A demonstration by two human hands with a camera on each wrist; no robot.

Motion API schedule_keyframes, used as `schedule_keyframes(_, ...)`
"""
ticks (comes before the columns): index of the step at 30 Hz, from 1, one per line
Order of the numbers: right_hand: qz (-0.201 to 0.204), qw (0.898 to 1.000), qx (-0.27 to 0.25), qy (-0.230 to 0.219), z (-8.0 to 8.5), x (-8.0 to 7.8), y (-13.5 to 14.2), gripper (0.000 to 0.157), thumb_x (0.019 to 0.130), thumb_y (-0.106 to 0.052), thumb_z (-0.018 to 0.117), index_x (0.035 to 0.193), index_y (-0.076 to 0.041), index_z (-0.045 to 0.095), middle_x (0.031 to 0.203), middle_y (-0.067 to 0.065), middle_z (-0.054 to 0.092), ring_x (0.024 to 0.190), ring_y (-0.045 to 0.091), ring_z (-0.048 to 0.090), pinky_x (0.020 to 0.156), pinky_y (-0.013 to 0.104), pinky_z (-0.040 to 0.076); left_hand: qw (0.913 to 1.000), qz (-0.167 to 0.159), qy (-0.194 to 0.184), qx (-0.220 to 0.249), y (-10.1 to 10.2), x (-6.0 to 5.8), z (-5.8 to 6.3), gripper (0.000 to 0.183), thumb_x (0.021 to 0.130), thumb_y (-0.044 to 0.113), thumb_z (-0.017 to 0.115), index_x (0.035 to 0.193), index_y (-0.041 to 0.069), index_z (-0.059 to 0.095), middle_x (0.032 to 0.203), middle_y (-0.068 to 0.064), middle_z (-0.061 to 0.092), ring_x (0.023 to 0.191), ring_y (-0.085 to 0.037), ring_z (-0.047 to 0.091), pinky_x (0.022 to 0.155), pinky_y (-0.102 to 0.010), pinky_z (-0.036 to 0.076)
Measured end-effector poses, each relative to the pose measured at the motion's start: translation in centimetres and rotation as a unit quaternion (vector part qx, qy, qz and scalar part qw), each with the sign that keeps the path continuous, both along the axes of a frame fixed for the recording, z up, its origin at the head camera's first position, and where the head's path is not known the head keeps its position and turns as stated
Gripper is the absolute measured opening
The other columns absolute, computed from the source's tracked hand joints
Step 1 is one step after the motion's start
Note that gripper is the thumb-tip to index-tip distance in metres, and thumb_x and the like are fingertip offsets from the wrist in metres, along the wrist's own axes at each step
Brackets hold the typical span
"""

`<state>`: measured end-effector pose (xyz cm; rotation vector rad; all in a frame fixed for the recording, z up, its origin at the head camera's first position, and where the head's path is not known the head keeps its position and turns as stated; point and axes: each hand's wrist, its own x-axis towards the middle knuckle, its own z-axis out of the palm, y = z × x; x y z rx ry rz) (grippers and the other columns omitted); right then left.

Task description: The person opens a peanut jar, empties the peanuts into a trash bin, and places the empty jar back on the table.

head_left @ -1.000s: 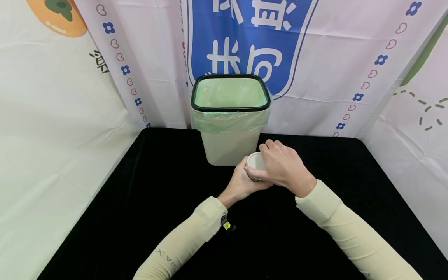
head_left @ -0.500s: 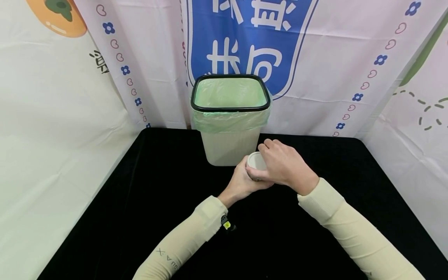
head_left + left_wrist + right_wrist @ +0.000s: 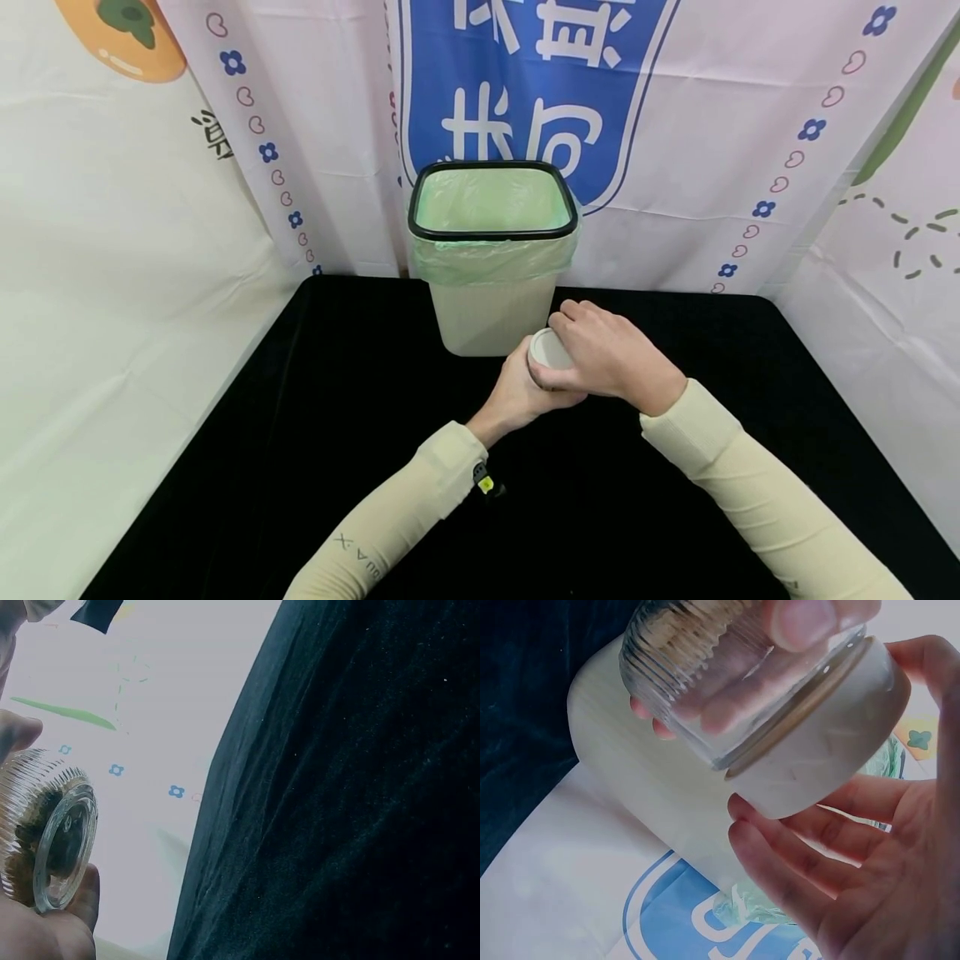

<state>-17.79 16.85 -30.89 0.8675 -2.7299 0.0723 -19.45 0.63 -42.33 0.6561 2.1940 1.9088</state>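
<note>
ribbed clear glass jar point(image 3: 712, 682) is showing slightly lower-right of centre frame, left hand point(image 3: 517, 388) gripping it, right hand point(image 3: 603, 354) gripping its round white lid point(image 3: 829, 739); this is looking like lid-turning, next needing steady counter-hold.

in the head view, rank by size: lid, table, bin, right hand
Largest to smallest:
1. Table
2. Bin
3. Right hand
4. Lid, partly covered by the right hand
</note>
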Motion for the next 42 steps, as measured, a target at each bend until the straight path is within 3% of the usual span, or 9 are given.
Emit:
schedule_keyframes(18,0.036,0.999,0.003,0.0,-0.21,-0.11,0.17,0.052,0.089,-0.059,0.068,0.102,-0.009,0.07,0.096,0.005,0.063,0.086,0.024,0.062,0.075,0.042,0.058,0.9999,0.007,0.007,0.002,-0.11,0.02,-0.36,0.082,0.083,0.022,0.089,0.151,0.015,0.044,0.142,-0.008,0.058,0.12,-0.022,0.064,0.098,-0.04,0.058)
schedule_keyframes(29,0.041,0.999,0.001,-0.033,-0.11,-0.05,0.31,0.051,0.091,-0.055,0.068,0.114,-0.009,0.071,0.105,0.005,0.065,0.092,0.023,0.062,0.078,0.04,0.059,0.9996,0.016,0.023,-0.004,-0.14,0.21,-0.51,0.086,0.08,0.02,0.09,0.153,0.012,0.044,0.141,-0.01,0.061,0.118,-0.024,0.065,0.097,-0.038,0.058)
schedule_keyframes(42,0.046,0.999,-0.003,-0.012,0.05,0.03,0.37,0.051,0.09,-0.055,0.068,0.111,-0.01,0.07,0.103,0.005,0.064,0.09,0.023,0.062,0.076,0.041,0.059,0.9997,0.008,0.023,-0.006,-0.05,0.0,-0.47,0.087,0.081,0.021,0.09,0.154,0.014,0.043,0.142,-0.009,0.06,0.119,-0.023,0.065,0.097,-0.038,0.058)
